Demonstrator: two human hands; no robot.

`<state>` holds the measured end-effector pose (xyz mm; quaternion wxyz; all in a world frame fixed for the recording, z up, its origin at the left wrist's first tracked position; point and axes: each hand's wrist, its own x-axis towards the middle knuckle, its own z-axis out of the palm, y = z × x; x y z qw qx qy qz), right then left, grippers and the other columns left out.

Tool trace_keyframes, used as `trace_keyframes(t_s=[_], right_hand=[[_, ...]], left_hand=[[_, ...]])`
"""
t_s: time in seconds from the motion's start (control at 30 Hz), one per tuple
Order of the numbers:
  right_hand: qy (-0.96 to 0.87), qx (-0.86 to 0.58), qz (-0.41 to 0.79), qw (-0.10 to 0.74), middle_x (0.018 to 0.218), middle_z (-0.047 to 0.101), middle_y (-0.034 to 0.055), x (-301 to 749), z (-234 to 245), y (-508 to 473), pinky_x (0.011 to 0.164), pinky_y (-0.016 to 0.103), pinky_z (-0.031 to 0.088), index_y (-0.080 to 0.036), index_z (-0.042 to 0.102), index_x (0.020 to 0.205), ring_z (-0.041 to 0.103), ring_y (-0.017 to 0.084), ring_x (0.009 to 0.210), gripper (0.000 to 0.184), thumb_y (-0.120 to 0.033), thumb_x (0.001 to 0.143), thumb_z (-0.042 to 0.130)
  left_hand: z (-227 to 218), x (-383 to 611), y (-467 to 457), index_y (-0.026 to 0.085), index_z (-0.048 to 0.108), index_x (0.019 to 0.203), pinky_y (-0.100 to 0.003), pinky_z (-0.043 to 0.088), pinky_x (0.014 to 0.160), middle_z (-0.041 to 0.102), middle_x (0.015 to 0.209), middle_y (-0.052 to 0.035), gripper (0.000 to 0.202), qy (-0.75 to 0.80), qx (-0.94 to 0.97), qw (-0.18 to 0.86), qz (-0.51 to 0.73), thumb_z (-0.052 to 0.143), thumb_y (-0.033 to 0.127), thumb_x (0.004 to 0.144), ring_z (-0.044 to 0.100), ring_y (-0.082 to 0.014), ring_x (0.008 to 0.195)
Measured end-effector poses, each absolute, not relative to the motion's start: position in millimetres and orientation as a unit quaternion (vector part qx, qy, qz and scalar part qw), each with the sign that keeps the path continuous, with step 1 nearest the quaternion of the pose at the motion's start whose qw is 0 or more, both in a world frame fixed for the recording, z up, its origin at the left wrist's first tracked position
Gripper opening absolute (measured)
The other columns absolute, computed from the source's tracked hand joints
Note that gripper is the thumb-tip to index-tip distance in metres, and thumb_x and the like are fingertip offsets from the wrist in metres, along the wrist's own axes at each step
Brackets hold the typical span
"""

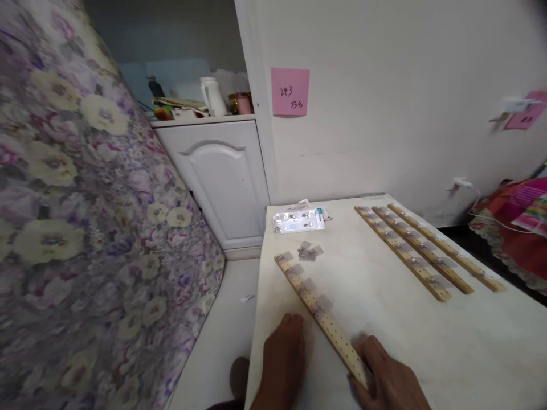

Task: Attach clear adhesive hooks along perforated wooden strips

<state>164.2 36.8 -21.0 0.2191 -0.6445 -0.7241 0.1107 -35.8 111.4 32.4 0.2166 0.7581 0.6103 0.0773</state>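
Observation:
A narrow wooden strip (339,337) with rows of small holes lies slantwise on the white table. Several small translucent cards (306,283) stand along its far half, while the near half shows bare holes. My right hand (387,373) grips the strip's near end between thumb and fingers. To the left of the strip, my left hand (285,347) rests with its fingers curled closed; whatever they may hold is hidden. Just past the strip's far end, a small pile of translucent cards with metal-looking bits (308,251) lies on the tabletop.
Three similar strips with cards, one of them a strip (404,250), lie at the table's (482,341) right. Clear packages (299,221) lie at the back left. A floral curtain (128,256) hangs left, beside a white cabinet (217,182). A wall (363,114) stands behind.

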Motion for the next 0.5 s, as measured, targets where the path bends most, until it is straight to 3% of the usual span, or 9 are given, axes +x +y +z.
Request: trace_keyframes(t_s=[0.5], right_hand=[[-0.711,-0.672,0.071,0.195,0.089,0.059,0.0048,128,-10,89,0.056,0.03,0.043,-0.021,0.047,0.093,0.064,0.021,0.066,0.016,-0.025,0.078,0.05]], left_hand=[[20,-40,113,0.02,0.059,0.094,-0.027,0.044,0.078,0.063,0.097,-0.0044,0.031,0.597,0.766,0.209,0.115,0.029,0.017,0.089,0.061,-0.0169,0.09]])
